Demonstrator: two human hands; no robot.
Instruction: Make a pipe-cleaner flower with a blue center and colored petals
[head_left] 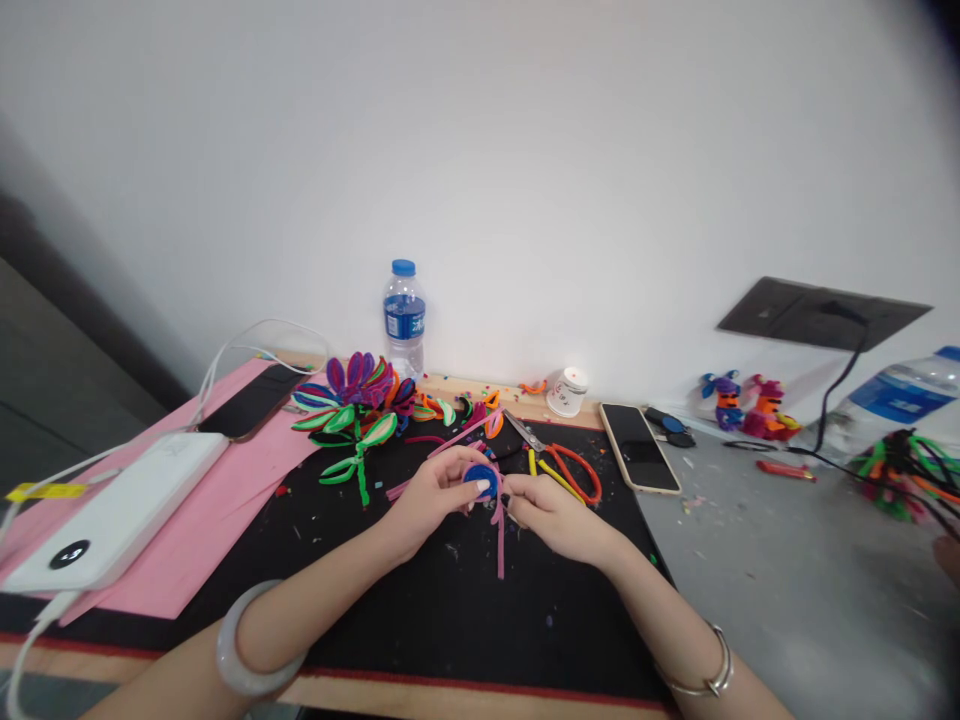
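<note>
Your left hand [435, 492] and right hand [551, 512] meet over the black mat [450, 600] on the counter [787, 570]; both sets of fingers pinch a blue-and-pink pipe-cleaner coil [481, 480], pink tail hanging. Scissors [559, 462] lie just beyond.

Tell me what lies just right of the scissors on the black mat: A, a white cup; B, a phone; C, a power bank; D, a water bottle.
B: a phone lies face up at the mat's right edge, just right of the scissors; the bottle, power bank and cup sit elsewhere.
</note>
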